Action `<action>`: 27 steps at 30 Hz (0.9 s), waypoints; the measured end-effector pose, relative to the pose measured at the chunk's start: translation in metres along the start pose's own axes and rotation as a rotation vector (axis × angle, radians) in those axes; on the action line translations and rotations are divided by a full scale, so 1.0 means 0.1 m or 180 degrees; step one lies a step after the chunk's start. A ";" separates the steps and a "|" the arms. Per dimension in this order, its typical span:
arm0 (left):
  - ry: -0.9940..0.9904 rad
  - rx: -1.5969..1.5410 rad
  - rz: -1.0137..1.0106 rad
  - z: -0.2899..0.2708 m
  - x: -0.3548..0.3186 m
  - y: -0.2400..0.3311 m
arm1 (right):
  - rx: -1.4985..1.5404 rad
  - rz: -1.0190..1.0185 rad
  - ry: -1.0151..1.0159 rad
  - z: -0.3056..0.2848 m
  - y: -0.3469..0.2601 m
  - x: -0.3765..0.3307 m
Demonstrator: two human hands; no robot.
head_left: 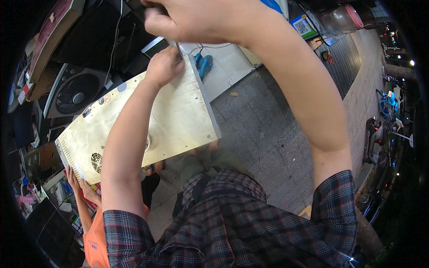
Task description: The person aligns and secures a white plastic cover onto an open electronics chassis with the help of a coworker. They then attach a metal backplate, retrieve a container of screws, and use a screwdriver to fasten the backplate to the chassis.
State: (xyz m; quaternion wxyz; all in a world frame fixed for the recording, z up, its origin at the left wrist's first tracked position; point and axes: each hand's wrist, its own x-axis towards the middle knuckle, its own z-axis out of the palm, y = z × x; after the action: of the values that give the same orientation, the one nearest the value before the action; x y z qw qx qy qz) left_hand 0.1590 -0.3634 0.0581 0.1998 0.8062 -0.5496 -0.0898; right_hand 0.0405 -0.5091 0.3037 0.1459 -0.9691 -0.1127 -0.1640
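Observation:
A large pale-gold metal casing (178, 111) with screw holes and round vent holes lies under my arms. My left hand (166, 66) rests at its far edge, fingers curled closed. Just beyond and above it is my right hand (183, 20), closed in a fist and partly cut off by the upper edge. A thin metal shaft (178, 46) shows between the two hands. What either hand grips is mostly hidden. A blue tool (204, 66) lies to the right of the casing's far corner.
Another person in an orange shirt (97, 241) has both hands (82, 187) at the casing's left end. A box fan (73, 96) stands on the left among clutter. White tiles (228, 71) lie beyond grey paving (259, 129). A red-lidded jar (342, 18) is at the upper right.

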 end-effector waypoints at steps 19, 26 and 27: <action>-0.0152 -0.0079 0.0018 -0.02 0.04 -0.04 | -0.0050 -0.0387 0.0911 0.30 0.10 -0.06; -0.0410 0.0278 0.0009 -0.11 0.05 0.03 | -0.0028 -0.0313 0.0920 0.27 0.09 -0.09; -0.0511 0.0342 -0.0081 -0.15 0.06 0.09 | 0.0082 -0.0614 0.1245 0.29 0.09 -0.13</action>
State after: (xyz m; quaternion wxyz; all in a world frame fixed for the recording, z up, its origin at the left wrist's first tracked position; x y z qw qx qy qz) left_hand 0.1588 -0.3688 0.0758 0.1104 0.8129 -0.5575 -0.1271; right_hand 0.0389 -0.5110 0.2705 0.1610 -0.9016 -0.1764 -0.3607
